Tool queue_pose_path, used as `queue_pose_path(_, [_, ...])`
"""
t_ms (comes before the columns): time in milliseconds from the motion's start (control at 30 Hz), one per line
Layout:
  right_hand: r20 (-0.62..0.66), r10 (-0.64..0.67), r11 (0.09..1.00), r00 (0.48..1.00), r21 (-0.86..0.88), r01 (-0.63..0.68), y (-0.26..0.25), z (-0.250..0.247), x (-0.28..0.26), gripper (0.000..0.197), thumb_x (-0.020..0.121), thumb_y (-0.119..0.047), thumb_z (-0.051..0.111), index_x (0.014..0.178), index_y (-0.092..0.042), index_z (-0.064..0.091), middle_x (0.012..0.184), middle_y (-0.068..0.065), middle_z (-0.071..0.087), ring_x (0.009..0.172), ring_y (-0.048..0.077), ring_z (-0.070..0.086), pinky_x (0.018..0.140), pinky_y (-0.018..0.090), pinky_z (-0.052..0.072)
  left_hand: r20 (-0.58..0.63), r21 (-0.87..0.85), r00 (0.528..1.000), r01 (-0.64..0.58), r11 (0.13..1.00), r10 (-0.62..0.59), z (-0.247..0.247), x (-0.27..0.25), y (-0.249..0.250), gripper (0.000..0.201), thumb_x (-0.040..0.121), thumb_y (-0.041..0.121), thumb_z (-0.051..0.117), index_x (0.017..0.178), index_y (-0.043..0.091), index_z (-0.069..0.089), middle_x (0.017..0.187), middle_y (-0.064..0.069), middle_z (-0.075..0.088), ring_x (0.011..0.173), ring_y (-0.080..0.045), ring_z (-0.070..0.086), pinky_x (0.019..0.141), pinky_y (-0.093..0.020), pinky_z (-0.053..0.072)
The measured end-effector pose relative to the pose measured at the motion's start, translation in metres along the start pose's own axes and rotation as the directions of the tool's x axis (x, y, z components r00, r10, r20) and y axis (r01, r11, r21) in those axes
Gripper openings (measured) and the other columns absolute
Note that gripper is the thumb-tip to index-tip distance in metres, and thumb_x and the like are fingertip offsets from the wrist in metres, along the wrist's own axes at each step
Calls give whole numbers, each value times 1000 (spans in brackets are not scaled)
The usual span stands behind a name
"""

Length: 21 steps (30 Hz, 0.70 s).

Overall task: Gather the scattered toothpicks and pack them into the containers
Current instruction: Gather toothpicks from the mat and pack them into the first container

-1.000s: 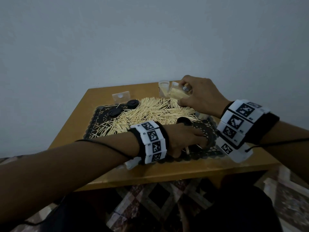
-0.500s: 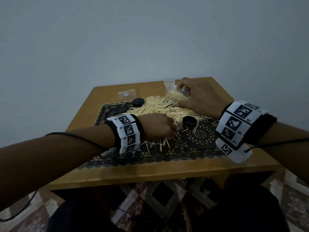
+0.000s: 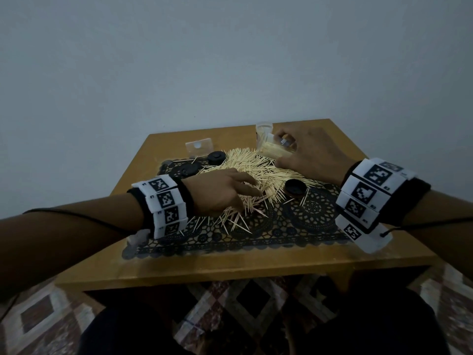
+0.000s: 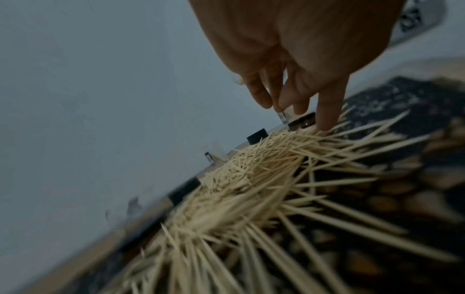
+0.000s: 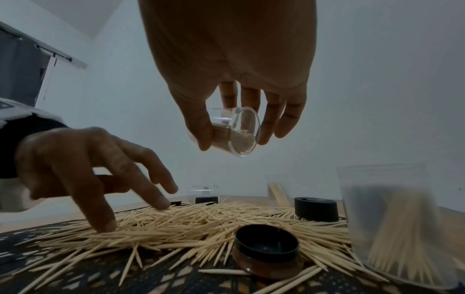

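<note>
Wooden counter (image 3: pixel 256 267), black lace mat (image 3: pixel 314 216), toothpick pile (image 3: pixel 256 170) mid-mat. Left hand (image 3: pixel 217 193) spread, fingertips pressing pile. Right hand (image 3: pixel 309 155) gripping tilted clear container (image 5: pixel 236 135), part-filled. Toothpicks light, stiff, sharp-tipped, roll easily; likely best pinched mid-length in aligned bunches.

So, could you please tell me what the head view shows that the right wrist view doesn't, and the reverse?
Only the head view shows the whole wooden table, the patterned floor and both marker wristbands. Only the right wrist view shows the held container's open mouth, partly filled, and a large clear container of toothpicks close by. Both show the left hand with its fingers on the toothpicks, the right hand gripping the small container, and an upturned black lid.
</note>
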State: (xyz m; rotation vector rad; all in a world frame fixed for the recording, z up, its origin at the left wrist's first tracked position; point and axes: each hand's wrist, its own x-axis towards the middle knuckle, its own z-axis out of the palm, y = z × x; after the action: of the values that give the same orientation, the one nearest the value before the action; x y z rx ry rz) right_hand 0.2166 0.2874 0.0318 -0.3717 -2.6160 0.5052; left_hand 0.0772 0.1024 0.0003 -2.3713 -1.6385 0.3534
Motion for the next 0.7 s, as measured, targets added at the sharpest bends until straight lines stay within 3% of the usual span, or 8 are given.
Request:
queue_pose_path(67, [4, -9, 1000, 1000, 0, 9, 0, 0, 0, 48, 70, -27, 84, 111, -15, 62, 104, 4, 67, 91, 22, 62, 79, 39, 53, -94, -161, 988, 107, 981, -123, -1, -6, 3, 37, 63, -12, 60, 82, 16, 75, 123, -8, 65, 117, -28, 55, 90, -43, 52])
queue_pose_path(133, [11, -14, 1000, 1000, -2, 14, -1, -1, 1, 48, 71, -26, 83, 112, -15, 61, 105, 4, 67, 91, 21, 62, 77, 36, 53, -134, -314, 953, 219, 924, -272, -3, -7, 8, 37, 66, -12, 52, 86, 13, 70, 116, -9, 65, 110, -25, 56, 87, -44, 52])
queue_pose_path(233, [8, -10, 1000, 1000, 4, 10, -2, -2, 3, 50, 70, -27, 84, 112, -16, 61, 105, 4, 67, 90, 20, 61, 76, 33, 52, -44, -426, 893, 389, 817, -449, -5, -1, 17, 35, 86, 8, 55, 119, 19, 59, 124, -5, 55, 116, -19, 47, 99, -42, 43])
queue_pose_path(300, [4, -12, 1000, 1000, 10, 12, -4, -2, 4, 50, 69, -27, 85, 112, -16, 61, 103, 2, 66, 90, 20, 61, 76, 33, 51, 65, -375, 917, 389, 841, -394, -5, 9, 21, 46, 93, 23, 55, 138, 26, 47, 140, -2, 46, 128, -18, 37, 108, -38, 35])
queue_pose_path(400, [5, -15, 1000, 1000, 22, 14, -8, 0, 6, 49, 69, -26, 85, 110, -16, 60, 99, -2, 62, 87, 17, 59, 73, 30, 49, 162, -161, 964, 237, 958, -211, 0, 19, 24, 49, 94, 27, 51, 142, 27, 42, 146, 4, 42, 131, -19, 34, 106, -39, 35])
queue_pose_path(500, [5, -24, 999, 1000, 35, 23, -11, 3, 8, 47, 69, -26, 84, 108, -17, 60, 98, 0, 64, 86, 20, 61, 74, 34, 52, 151, -91, 978, 158, 983, -143, 1, 10, 19, 38, 93, 30, 46, 127, 22, 59, 130, 4, 58, 120, -19, 46, 99, -38, 41])
queue_pose_path(567, [12, -37, 998, 999, 43, 36, -12, 6, 9, 48, 69, -26, 84, 109, -17, 61, 100, 2, 66, 87, 20, 61, 76, 36, 53, 113, -60, 987, 118, 991, -111, 3, -2, 13, 41, 91, 34, 36, 113, 20, 68, 118, 4, 65, 113, -18, 53, 93, -38, 46])
queue_pose_path(700, [66, -50, 998, 997, 36, 47, -14, 18, 10, 52, 69, -28, 85, 114, -18, 61, 108, 3, 66, 88, 15, 59, 72, 28, 49, 86, 18, 992, 90, 996, -91, 7, -20, 5, 51, 89, 38, 25, 100, 21, 72, 110, 7, 69, 109, -20, 56, 87, -37, 48])
